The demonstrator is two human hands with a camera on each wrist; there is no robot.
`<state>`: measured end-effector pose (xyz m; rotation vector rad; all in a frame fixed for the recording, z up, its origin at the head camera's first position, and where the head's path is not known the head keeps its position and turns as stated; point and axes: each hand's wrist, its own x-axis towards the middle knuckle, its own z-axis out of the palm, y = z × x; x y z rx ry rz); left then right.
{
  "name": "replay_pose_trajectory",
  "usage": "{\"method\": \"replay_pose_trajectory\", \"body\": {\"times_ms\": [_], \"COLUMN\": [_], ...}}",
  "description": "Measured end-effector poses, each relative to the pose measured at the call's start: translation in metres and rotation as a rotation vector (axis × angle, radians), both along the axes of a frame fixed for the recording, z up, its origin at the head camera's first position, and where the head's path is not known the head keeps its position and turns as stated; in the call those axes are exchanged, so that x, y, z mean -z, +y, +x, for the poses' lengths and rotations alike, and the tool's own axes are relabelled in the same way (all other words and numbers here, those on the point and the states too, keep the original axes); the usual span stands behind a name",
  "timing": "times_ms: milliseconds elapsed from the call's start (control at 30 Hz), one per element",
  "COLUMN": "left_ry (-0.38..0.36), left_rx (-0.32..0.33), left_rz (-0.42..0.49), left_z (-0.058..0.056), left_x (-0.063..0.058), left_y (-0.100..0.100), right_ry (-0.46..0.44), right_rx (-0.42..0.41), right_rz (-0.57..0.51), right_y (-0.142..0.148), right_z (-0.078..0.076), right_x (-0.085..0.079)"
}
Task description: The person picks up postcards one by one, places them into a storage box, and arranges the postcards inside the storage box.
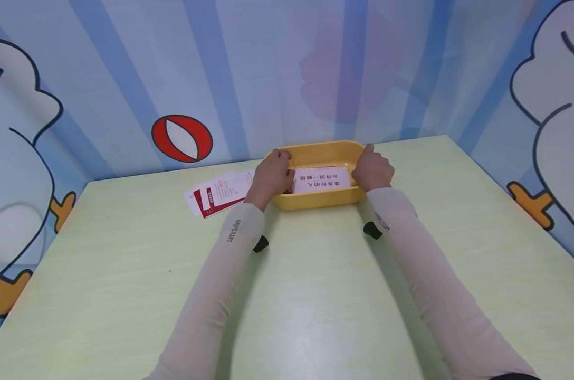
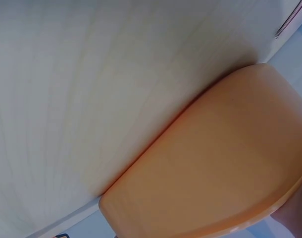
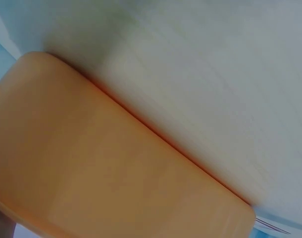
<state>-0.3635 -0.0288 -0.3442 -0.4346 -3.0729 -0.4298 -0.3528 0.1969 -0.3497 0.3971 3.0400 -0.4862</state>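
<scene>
Yellow rounded-rectangular plastic tray [image 1: 319, 201], held at both ends

Sits upright near the far edge of the pale green wood-grained tabletop [image 1: 315, 290], close to the blue striped cloth-like backdrop [image 1: 277, 79]. Left hand [image 1: 270, 178] grips the left end, fingers curled over the rim; right hand [image 1: 374, 169] grips the right end likewise. Opposed holds probably share the load and check twisting. Wrist views: lower edge meets the tabletop, which seems to bear the weight. White rectangular printed paper card [image 1: 322, 179] lies inside; the walls likely stop it sliding out. Overlapping white-and-red printed paper sheets [image 1: 224, 193] lie left of the tray, seemingly set down loosely.
</scene>
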Motion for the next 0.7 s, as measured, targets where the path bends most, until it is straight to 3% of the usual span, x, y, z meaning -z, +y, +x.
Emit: {"method": "replay_pose_trajectory", "body": {"times_ms": [400, 700], "left_ry": [-0.004, 0.015], "left_rx": [0.031, 0.129], "left_rz": [0.015, -0.005], "left_z": [0.0004, -0.0036], "left_x": [-0.0034, -0.0031], "left_y": [0.0004, -0.0024], "right_ry": [-0.015, -0.005], "right_rx": [0.023, 0.029], "right_rz": [-0.029, -0.049], "right_y": [0.0002, 0.0017], "right_z": [-0.0003, -0.0022], "right_x": [-0.0014, -0.0021]}}
